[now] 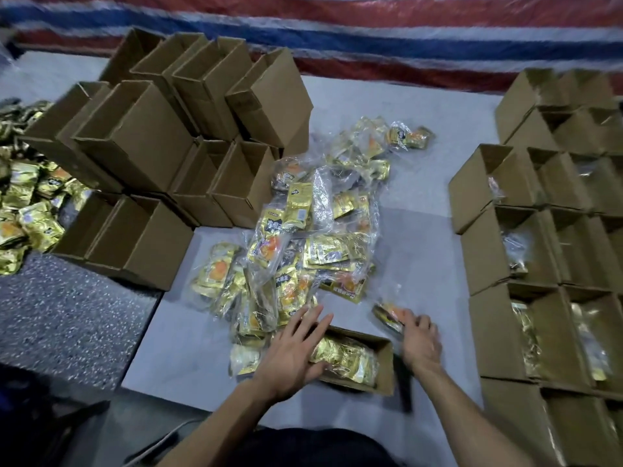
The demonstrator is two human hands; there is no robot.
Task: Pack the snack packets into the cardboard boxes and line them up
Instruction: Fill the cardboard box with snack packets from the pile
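Head view: my left hand (293, 348), fingers straight, steadies the part-filled box (384, 364); right hand (419, 338) fingers curl round a loose packet (387, 315), next into it, I judge.

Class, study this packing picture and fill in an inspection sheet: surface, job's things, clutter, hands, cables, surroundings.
Surface: grey board lying on speckled floor.
Job's things: open box holding gold packets; packet pile in clear bags behind it; empty boxes stacked on the left; filled boxes lined up on the right.
Clutter: loose packets heaped at far left.
Hands: left hand flat, fingers spread over the open box; right hand touches a single packet, grip blurred.
Cables: nothing clearly seen.
Surroundings: striped tarp at the back.
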